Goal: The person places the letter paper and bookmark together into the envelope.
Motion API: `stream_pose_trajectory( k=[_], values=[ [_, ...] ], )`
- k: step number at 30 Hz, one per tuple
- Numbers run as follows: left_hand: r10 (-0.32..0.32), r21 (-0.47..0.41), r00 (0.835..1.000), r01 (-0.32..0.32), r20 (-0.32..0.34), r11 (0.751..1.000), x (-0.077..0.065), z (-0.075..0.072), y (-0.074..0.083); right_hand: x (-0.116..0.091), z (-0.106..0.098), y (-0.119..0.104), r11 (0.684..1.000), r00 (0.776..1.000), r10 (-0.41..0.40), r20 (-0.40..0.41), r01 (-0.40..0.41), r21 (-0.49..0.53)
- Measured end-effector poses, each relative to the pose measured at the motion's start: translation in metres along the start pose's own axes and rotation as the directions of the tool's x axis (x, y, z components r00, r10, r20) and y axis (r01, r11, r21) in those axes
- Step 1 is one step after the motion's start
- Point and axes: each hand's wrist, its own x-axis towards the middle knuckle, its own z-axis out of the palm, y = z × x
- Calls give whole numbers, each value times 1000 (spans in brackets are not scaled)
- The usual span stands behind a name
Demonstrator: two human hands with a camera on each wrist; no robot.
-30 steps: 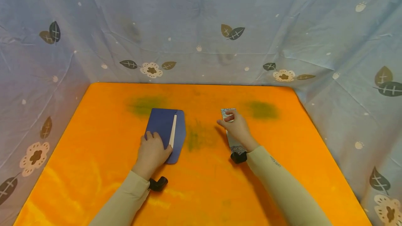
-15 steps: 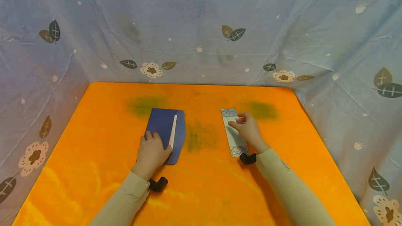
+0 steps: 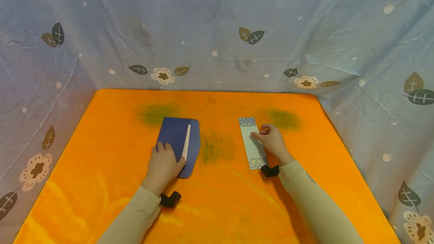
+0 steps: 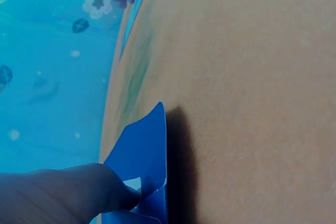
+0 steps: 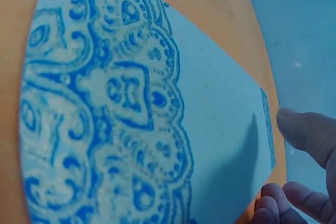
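Note:
A dark blue envelope (image 3: 173,133) lies at the left of the orange surface, its flap side facing right and a white strip (image 3: 186,142) showing at the opening. My left hand (image 3: 163,168) holds it, fingers over its left part and thumb at the opening. In the left wrist view the thumb (image 4: 113,187) sits by the white bit, and the flap edge stands off the surface. To the right lies a pale, narrow card (image 3: 251,140) with patterned blue bands at both ends. My right hand (image 3: 272,142) hovers at its right edge, thumb and fingers apart; whether the fingers touch the card I cannot tell.
The orange cloth-covered table (image 3: 217,199) is marked by several greenish stains. A bluish curtain (image 3: 203,29) with leaves and flowers encloses the back and sides. A black wrist mount (image 3: 270,170) sits by the card's near end, another black mount (image 3: 170,199) below the envelope.
My right hand has moved right and slightly nearer, off the card's middle to its right edge, uncovering more of the card. The left hand and the envelope have stayed put.

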Motion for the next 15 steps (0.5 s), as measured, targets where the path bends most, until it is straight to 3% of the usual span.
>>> stream_pose_trajectory(
  k=[6, 15],
  values=[
    [1, 2, 1000, -1, 2, 1000, 0, 0, 0, -1, -2, 1, 1000, 999, 30, 26, -30, -6],
    [16, 12, 1000, -16, -7, 1000, -1, -1, 1, -2, -2, -1, 994, 998, 33, 52, -28, -107]
  ],
)
